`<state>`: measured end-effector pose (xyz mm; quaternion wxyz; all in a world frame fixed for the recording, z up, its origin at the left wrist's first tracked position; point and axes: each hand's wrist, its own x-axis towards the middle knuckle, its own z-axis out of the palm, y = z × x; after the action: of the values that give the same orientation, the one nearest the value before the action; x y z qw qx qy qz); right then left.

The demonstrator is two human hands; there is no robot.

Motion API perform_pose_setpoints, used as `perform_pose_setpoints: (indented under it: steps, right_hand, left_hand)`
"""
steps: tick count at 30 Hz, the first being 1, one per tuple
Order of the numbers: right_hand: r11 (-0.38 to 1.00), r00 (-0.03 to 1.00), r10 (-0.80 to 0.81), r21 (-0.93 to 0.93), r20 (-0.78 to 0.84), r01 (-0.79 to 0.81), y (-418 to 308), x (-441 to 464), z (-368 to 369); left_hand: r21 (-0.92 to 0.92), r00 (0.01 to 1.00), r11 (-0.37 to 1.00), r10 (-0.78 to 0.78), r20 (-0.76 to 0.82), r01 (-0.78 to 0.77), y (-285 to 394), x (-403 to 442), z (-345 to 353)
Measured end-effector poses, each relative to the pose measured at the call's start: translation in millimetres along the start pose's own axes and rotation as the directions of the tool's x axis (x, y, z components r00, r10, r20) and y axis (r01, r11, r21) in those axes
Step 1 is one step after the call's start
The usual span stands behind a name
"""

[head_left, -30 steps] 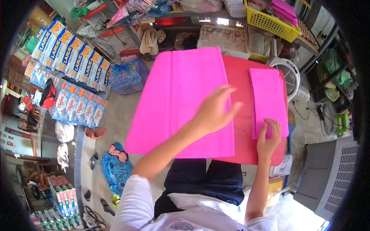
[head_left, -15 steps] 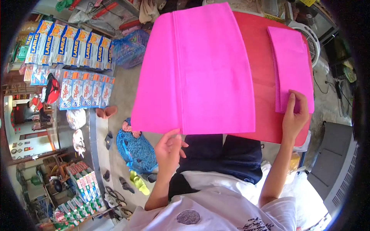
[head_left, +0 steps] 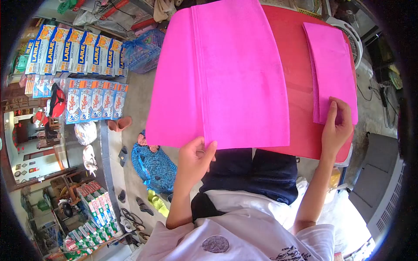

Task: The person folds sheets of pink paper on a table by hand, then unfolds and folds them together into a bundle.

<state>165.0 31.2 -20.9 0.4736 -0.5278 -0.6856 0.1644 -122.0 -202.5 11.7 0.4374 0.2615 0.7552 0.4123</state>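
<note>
A large bright pink fabric sheet [head_left: 244,82] lies over the left part of a red table [head_left: 298,87], with a raised seam or fold running along its length. My left hand [head_left: 196,161] pinches its near edge at the seam between thumb and fingers. Further right on the table rests a narrower folded pink fabric piece [head_left: 331,65], its layers showing along the left side. My right hand [head_left: 337,128] grips the near end of that piece, thumb on top and the other fingers curled, partly hidden.
Stacked beer cartons [head_left: 91,100] stand at the left. A blue woven bag [head_left: 152,167] and several shoes lie on the floor. Behind the table's right side is a white fan [head_left: 355,48]. A grey metal-looking unit [head_left: 374,174] stands at the right.
My left thumb and fingers have closed on the large sheet's near edge at the seam. My right hand stays at the folded piece. The view has shifted slightly.
</note>
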Motion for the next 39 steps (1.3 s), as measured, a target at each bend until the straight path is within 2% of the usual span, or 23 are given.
perform_pose_setpoints:
  steps: [1, 4, 7, 9, 11, 13, 16, 17, 20, 22, 25, 28, 31, 37, 39]
  right_hand:
    - [1.000, 1.000, -0.006, 0.001, -0.005, 0.006, -1.8, 0.2, -0.5]
    - [0.987, 0.990, -0.139, -0.086, -0.039, 0.135, -18.4, 0.9, -4.7]
    - [0.959, 0.993, 0.025, 0.278, 0.116, -0.057, -64.3, -28.6, 4.9]
    - [0.944, 0.913, -0.163, 0.328, 0.375, 0.034, -100.9, -41.2, 14.1]
    - [0.917, 0.829, -0.128, 0.384, 0.545, -0.111, -133.4, -53.3, 30.3]
    - [0.925, 0.811, -0.148, 0.369, 0.566, -0.088, -141.1, -66.0, 47.3]
    - [0.927, 0.785, -0.142, 0.360, 0.603, -0.108, -134.1, -75.1, 56.6]
    - [0.926, 0.778, -0.135, 0.358, 0.614, -0.122, -131.5, -75.4, 56.9]
    - [0.855, 0.746, -0.047, 0.412, 0.664, -0.313, -125.4, -69.3, 54.8]
    - [0.865, 0.735, -0.072, 0.409, 0.674, -0.290, -125.0, -67.2, 53.5]
    - [0.878, 0.709, -0.093, 0.394, 0.699, -0.273, -123.8, -65.7, 52.7]
    - [0.869, 0.694, -0.088, 0.395, 0.714, -0.297, -120.3, -66.8, 52.8]
    - [0.862, 0.693, -0.083, 0.400, 0.716, -0.310, -122.0, -66.9, 51.8]
    - [0.856, 0.689, -0.097, 0.413, 0.719, -0.310, -120.3, -67.0, 50.7]
    - [0.852, 0.687, -0.094, 0.415, 0.721, -0.318, -119.9, -67.7, 50.7]
  left_hand:
    - [-0.033, 0.999, 0.999, -0.027, 0.038, 0.028, 6.1, -0.8, -1.8]
    - [-0.156, 0.995, 0.988, 0.036, 0.092, -0.022, 25.4, -3.6, -3.9]
    - [-0.242, 0.970, 0.958, 0.194, 0.149, -0.155, 16.1, 4.6, -5.2]
    - [-0.278, 0.950, 0.932, 0.279, 0.138, -0.234, 19.9, 11.0, 3.2]
    - [-0.305, 0.927, 0.904, 0.350, 0.132, -0.298, 23.5, 16.0, 10.7]
    - [-0.318, 0.906, 0.882, 0.403, 0.126, -0.348, 24.5, 19.9, 15.5]
    - [-0.308, 0.916, 0.880, 0.396, 0.057, -0.361, 26.1, 28.2, 20.2]
    - [-0.334, 0.928, 0.888, 0.361, 0.087, -0.315, 26.6, 30.4, 20.3]
    - [-0.388, 0.942, 0.897, 0.293, 0.161, -0.213, 29.5, 38.0, 20.9]
    - [-0.391, 0.942, 0.901, 0.279, 0.184, -0.190, 28.2, 43.2, 21.4]
    - [-0.330, 0.925, 0.906, 0.337, 0.178, -0.266, 22.9, 50.0, 20.8]
    - [-0.406, 0.924, 0.895, 0.299, 0.241, -0.183, 21.4, 53.0, 17.2]
    - [-0.403, 0.922, 0.896, 0.301, 0.243, -0.187, 23.7, 54.9, 17.3]
    - [-0.451, 0.944, 0.892, 0.165, 0.285, -0.020, 27.0, 54.7, 17.5]
    - [-0.410, 0.936, 0.909, 0.211, 0.282, -0.082, 22.2, 56.5, 14.9]
